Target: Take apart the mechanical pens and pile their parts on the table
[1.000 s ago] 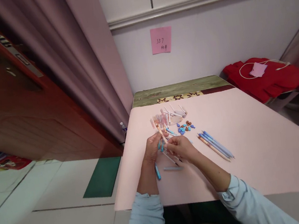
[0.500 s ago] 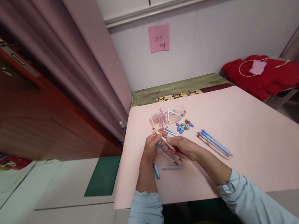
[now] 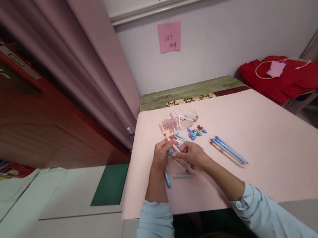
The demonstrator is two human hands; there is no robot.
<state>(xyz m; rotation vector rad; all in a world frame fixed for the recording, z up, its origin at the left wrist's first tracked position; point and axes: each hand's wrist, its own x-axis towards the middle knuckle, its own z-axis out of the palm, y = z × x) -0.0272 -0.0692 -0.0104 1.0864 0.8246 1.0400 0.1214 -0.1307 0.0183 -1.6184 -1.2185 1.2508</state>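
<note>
Slim pastel plastic pens [image 3: 227,150] look smooth and faintly glossy on the matt pale-pink table covering [image 3: 270,150]. The reddish-brown wooden door [image 3: 13,115] shines, varnished; the red cloth bundle [image 3: 286,77] looks soft.

Sleeves: I wear long, light blue sleeves, one on each arm, rising from the bottom edge of the frame.
Left sleeve [image 3: 156,233]: it ends in a soft, slightly gathered cuff at lower centre-left.
Right sleeve [image 3: 267,218]: its cuff, at lower centre-right, folds open a little and shows a seam.
Forearms: bare beyond the cuffs.
Left hand [image 3: 162,156]: bare; no ring or watch visible.
Right hand [image 3: 193,154]: bare likewise, at the frame's centre.
</note>
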